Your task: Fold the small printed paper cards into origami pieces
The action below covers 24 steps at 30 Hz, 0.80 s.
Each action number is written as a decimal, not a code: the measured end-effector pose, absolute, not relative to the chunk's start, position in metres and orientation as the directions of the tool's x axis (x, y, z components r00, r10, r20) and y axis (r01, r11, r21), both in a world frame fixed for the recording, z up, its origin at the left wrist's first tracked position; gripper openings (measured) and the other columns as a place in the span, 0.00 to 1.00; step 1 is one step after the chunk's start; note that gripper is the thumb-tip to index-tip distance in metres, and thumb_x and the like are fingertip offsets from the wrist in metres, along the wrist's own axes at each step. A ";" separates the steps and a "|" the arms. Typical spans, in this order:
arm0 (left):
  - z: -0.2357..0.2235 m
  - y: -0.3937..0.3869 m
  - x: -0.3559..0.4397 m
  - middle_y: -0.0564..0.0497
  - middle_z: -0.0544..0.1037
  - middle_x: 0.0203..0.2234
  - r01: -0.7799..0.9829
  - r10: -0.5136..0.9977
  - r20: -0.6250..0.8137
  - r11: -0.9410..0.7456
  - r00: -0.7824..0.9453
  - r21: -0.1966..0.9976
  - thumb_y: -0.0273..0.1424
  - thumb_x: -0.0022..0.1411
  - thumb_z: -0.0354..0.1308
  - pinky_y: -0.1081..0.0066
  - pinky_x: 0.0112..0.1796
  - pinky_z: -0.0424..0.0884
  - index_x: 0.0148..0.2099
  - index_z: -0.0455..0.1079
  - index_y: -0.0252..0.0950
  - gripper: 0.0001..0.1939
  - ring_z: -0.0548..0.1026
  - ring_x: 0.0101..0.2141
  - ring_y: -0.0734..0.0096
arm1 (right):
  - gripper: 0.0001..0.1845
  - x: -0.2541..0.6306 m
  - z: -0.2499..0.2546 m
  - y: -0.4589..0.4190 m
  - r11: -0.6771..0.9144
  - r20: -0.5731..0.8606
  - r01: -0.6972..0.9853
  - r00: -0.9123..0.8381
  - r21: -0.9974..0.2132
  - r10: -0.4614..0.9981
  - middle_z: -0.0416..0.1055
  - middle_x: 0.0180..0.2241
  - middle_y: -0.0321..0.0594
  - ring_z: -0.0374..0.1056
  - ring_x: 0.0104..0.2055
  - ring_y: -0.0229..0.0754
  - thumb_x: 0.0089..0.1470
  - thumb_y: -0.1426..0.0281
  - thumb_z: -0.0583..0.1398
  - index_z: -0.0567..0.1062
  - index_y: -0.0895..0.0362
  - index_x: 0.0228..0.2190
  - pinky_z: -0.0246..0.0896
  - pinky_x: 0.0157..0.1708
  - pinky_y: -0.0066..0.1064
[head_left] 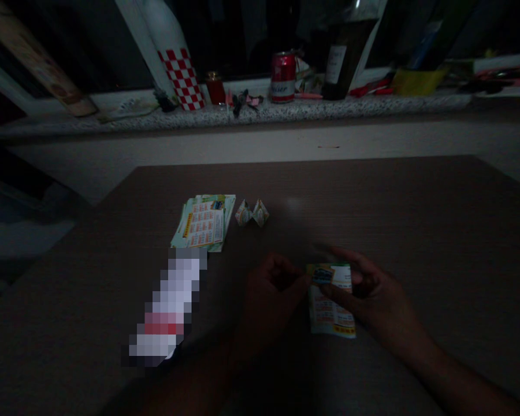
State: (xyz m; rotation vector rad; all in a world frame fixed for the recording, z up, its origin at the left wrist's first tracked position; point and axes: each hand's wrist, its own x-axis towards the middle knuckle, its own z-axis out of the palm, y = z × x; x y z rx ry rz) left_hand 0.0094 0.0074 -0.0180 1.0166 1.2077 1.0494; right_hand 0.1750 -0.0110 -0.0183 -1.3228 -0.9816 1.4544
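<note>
A small printed paper slip (333,315), green-edged with rows of orange numbers, hangs upright above the table between my hands. My right hand (375,294) grips it from the right, thumb across the front and fingers behind. At its upper left edge, my left hand (275,294) pinches the paper between thumb and forefinger. Farther off stands a small folded paper piece (252,214) with two pointed halves. Left of that lies a loose stack of similar printed slips (205,224).
A pixelated bright oblong (169,306) lies left of my hands on the wooden table (394,202). Along the granite sill (225,118) behind stand a red-checkered bottle (182,75), a red can (283,78) and a dark bottle (340,63).
</note>
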 end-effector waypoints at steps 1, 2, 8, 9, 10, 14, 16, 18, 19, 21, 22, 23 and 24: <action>-0.018 0.007 0.009 0.55 0.73 0.24 -0.082 0.975 -0.211 0.216 0.065 0.973 0.28 0.48 0.66 0.78 0.26 0.66 0.30 0.65 0.35 0.11 0.70 0.25 0.77 | 0.35 0.175 -0.018 -0.011 -0.271 -0.272 -0.104 -0.009 -0.957 0.962 0.80 0.31 0.37 0.76 0.31 0.44 0.44 0.66 0.68 0.64 0.52 0.53 0.75 0.33 0.38; -0.019 0.007 0.009 0.55 0.73 0.24 -0.087 0.975 -0.211 0.216 0.068 0.972 0.28 0.48 0.66 0.78 0.26 0.66 0.30 0.65 0.35 0.11 0.70 0.25 0.77 | 0.35 0.175 -0.019 -0.011 -0.272 -0.273 -0.101 -0.005 -0.957 0.962 0.80 0.31 0.37 0.76 0.30 0.45 0.43 0.66 0.68 0.64 0.52 0.53 0.75 0.32 0.38; -0.018 0.007 0.009 0.56 0.72 0.24 -0.088 0.976 -0.208 0.213 0.064 0.973 0.28 0.47 0.66 0.77 0.27 0.67 0.30 0.65 0.35 0.12 0.70 0.25 0.77 | 0.37 0.176 -0.019 -0.010 -0.297 -0.298 -0.126 -0.012 -0.947 0.955 0.81 0.31 0.37 0.77 0.31 0.45 0.42 0.66 0.69 0.64 0.52 0.54 0.75 0.32 0.35; -0.018 0.007 0.009 0.56 0.72 0.24 -0.088 0.976 -0.207 0.212 0.062 0.973 0.28 0.47 0.66 0.77 0.26 0.67 0.30 0.65 0.35 0.11 0.70 0.25 0.77 | 0.37 0.176 -0.019 -0.010 -0.301 -0.302 -0.134 -0.015 -0.944 0.953 0.81 0.31 0.37 0.77 0.31 0.44 0.42 0.67 0.69 0.64 0.52 0.53 0.75 0.31 0.35; -0.018 0.008 0.009 0.56 0.72 0.23 -0.087 0.977 -0.206 0.211 0.058 0.974 0.28 0.47 0.66 0.78 0.26 0.66 0.30 0.65 0.35 0.11 0.70 0.25 0.77 | 0.37 0.176 -0.018 -0.010 -0.304 -0.304 -0.138 -0.018 -0.943 0.953 0.81 0.32 0.37 0.77 0.30 0.44 0.42 0.67 0.69 0.64 0.52 0.53 0.75 0.31 0.35; -0.017 0.008 0.010 0.57 0.72 0.23 -0.098 0.978 -0.202 0.207 0.058 0.973 0.27 0.48 0.65 0.78 0.26 0.66 0.29 0.65 0.35 0.11 0.70 0.24 0.78 | 0.36 0.176 -0.018 -0.010 -0.293 -0.295 -0.144 -0.011 -0.945 0.955 0.81 0.31 0.36 0.77 0.30 0.43 0.42 0.68 0.69 0.64 0.52 0.53 0.75 0.31 0.34; -0.018 0.008 0.010 0.57 0.72 0.23 -0.093 0.979 -0.193 0.199 0.066 0.976 0.27 0.48 0.65 0.78 0.25 0.65 0.29 0.65 0.35 0.10 0.70 0.24 0.78 | 0.36 0.175 -0.017 -0.010 -0.291 -0.294 -0.144 -0.005 -0.946 0.956 0.80 0.31 0.36 0.77 0.30 0.43 0.42 0.67 0.69 0.65 0.52 0.53 0.75 0.31 0.35; -0.018 0.007 0.010 0.56 0.72 0.23 -0.083 0.979 -0.193 0.198 0.067 0.977 0.27 0.49 0.65 0.78 0.26 0.66 0.30 0.65 0.35 0.10 0.70 0.24 0.78 | 0.36 0.175 -0.017 -0.009 -0.296 -0.299 -0.132 0.002 -0.946 0.954 0.80 0.30 0.35 0.77 0.29 0.43 0.41 0.67 0.69 0.65 0.52 0.52 0.75 0.30 0.35; -0.019 0.007 0.009 0.56 0.73 0.24 -0.078 0.978 -0.196 0.201 0.065 0.977 0.27 0.49 0.65 0.78 0.26 0.66 0.30 0.65 0.35 0.10 0.70 0.25 0.78 | 0.36 0.175 -0.016 -0.009 -0.301 -0.303 -0.125 0.003 -0.946 0.953 0.80 0.30 0.35 0.76 0.29 0.43 0.41 0.67 0.69 0.65 0.52 0.52 0.75 0.30 0.34; -0.019 0.007 0.009 0.56 0.73 0.24 -0.075 0.979 -0.194 0.198 0.058 0.977 0.27 0.49 0.65 0.78 0.27 0.66 0.30 0.65 0.35 0.10 0.71 0.25 0.78 | 0.36 0.175 -0.016 -0.009 -0.305 -0.308 -0.121 0.007 -0.945 0.951 0.80 0.29 0.35 0.76 0.29 0.43 0.41 0.67 0.69 0.65 0.52 0.52 0.75 0.30 0.34; -0.019 0.007 0.009 0.56 0.73 0.24 -0.074 0.980 -0.192 0.196 0.059 0.978 0.27 0.49 0.65 0.78 0.27 0.66 0.30 0.65 0.35 0.10 0.71 0.25 0.78 | 0.36 0.175 -0.016 -0.010 -0.307 -0.310 -0.124 0.005 -0.944 0.951 0.80 0.29 0.35 0.76 0.29 0.43 0.41 0.67 0.69 0.65 0.52 0.52 0.75 0.30 0.33; -0.019 0.007 0.009 0.56 0.73 0.24 -0.073 0.980 -0.189 0.193 0.061 0.978 0.28 0.49 0.65 0.78 0.27 0.66 0.30 0.65 0.35 0.10 0.70 0.25 0.78 | 0.36 0.175 -0.016 -0.010 -0.306 -0.309 -0.131 0.004 -0.943 0.951 0.80 0.29 0.35 0.76 0.29 0.43 0.41 0.68 0.69 0.65 0.53 0.52 0.75 0.30 0.33; -0.019 0.007 0.009 0.56 0.73 0.24 -0.075 0.981 -0.187 0.191 0.061 0.979 0.28 0.49 0.65 0.78 0.27 0.66 0.30 0.65 0.35 0.10 0.70 0.25 0.78 | 0.36 0.175 -0.016 -0.010 -0.302 -0.305 -0.140 0.003 -0.943 0.952 0.80 0.29 0.36 0.77 0.29 0.43 0.41 0.68 0.69 0.65 0.53 0.52 0.75 0.31 0.34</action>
